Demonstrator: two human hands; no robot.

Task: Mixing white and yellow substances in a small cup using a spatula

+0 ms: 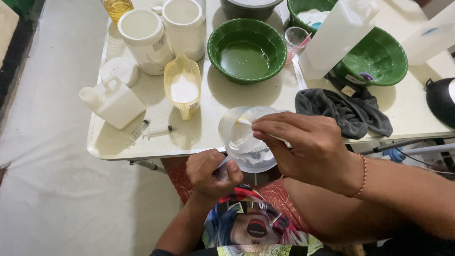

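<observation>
- Near table edge: our hands hold a clear plastic cup (pixel 246 137) here; the left hand (pixel 211 173) grips it from below, the right hand (pixel 303 147) pinches at its rim.
- Ahead of us: a yellow measuring jug (pixel 183 90) and a green bowl (pixel 246 50) stand side by side, with a bare strip of table (pixel 213 102) between them.
- Left: a syringe (pixel 149 132) lies near the edge, a white jerrycan (pixel 113 101) behind it.
- Right: a grey cloth (pixel 343 111) covers the surface; a second green bowl (pixel 379 57) stands beyond it.
- Far rank: two white tubs (pixel 163 31) close the back.
</observation>
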